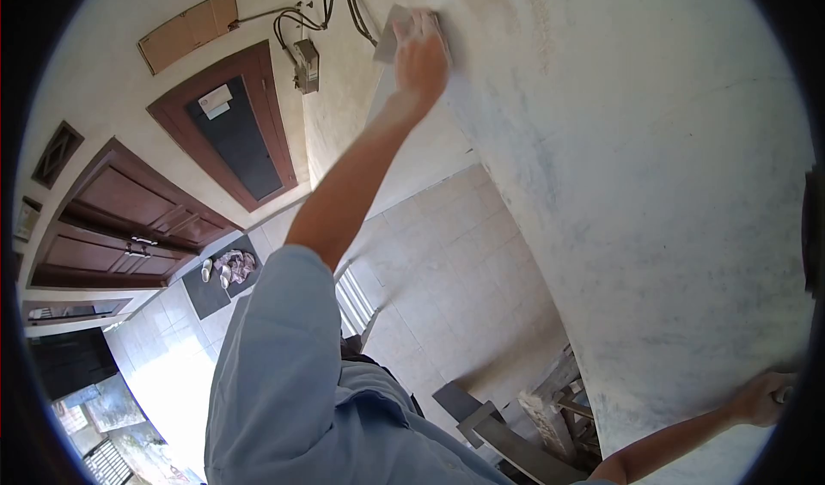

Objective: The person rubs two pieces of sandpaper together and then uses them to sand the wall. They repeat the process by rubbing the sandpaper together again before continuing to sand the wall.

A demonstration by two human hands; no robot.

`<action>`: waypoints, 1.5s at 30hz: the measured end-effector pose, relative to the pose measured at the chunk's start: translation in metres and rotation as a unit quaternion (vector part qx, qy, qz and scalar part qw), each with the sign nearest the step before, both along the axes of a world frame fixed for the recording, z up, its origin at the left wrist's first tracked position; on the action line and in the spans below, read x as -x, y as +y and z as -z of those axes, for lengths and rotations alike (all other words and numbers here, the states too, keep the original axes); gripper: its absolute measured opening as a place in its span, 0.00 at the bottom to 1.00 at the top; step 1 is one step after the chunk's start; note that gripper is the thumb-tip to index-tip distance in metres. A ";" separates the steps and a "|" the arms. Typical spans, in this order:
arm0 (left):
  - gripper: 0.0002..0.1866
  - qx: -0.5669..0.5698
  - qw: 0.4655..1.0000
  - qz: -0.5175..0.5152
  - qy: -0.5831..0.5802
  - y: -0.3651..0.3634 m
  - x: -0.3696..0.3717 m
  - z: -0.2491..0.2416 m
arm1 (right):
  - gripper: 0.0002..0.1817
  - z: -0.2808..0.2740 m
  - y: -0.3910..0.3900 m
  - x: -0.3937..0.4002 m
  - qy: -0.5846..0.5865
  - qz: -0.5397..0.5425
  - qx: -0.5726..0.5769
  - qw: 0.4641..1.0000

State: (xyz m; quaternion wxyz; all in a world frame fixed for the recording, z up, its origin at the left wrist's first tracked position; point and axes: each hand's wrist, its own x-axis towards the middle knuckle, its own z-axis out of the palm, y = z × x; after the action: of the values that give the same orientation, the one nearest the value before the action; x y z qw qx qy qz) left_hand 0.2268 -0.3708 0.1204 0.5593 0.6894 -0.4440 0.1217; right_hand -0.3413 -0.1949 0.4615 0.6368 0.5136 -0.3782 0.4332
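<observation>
My left hand (pixel 421 51) is raised high against the pale wall (pixel 653 176), pressing a grey sheet (pixel 388 38) that looks like sandpaper flat to the surface. Its fingers lie over the sheet, whose edges stick out on both sides of the hand. Whitish dust covers the fingers. Low at the far right, my right hand (pixel 760 399) is curled by the wall around a small, roundish grey thing (pixel 781 394). The dark rim of the view partly cuts it off, so its kind cannot be told. Chalky, smudged patches mark the wall.
Left of my raised hand, black cables (pixel 331 4) run to a meter box (pixel 307 66). A brown-framed door (pixel 228 128) and double doors (pixel 129 219) stand beyond. Shoes and cloth (pixel 236 266) lie on a mat. Below me are tiled floor (pixel 447 262) and a dusty wooden structure (pixel 550 425).
</observation>
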 end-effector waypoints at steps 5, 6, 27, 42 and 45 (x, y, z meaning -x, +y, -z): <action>0.18 0.110 0.983 0.006 -0.146 0.029 0.050 0.031 | 0.12 0.005 0.007 0.006 -0.025 -0.020 -0.045 0.998; 0.17 0.137 0.977 -0.010 -0.164 0.028 0.047 0.029 | 0.12 -0.005 0.009 0.030 -0.035 -0.049 -0.074 0.995; 0.09 0.209 0.967 0.012 -0.148 0.029 0.063 0.010 | 0.13 -0.008 -0.003 0.006 0.030 -0.068 0.041 0.996; 0.15 0.136 0.986 0.002 -0.100 0.013 0.036 0.010 | 0.12 0.002 0.002 0.006 -0.018 0.027 0.011 0.999; 0.15 0.186 0.976 0.046 -0.104 0.047 0.088 0.025 | 0.12 -0.002 0.003 0.007 -0.013 -0.002 0.010 1.000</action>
State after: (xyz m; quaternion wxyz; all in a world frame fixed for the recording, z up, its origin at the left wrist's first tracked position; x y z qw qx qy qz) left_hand 0.1385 -0.3240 0.0957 0.6340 0.5355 -0.5002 0.2473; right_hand -0.3479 -0.1923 0.4631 0.6359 0.5023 -0.3810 0.4452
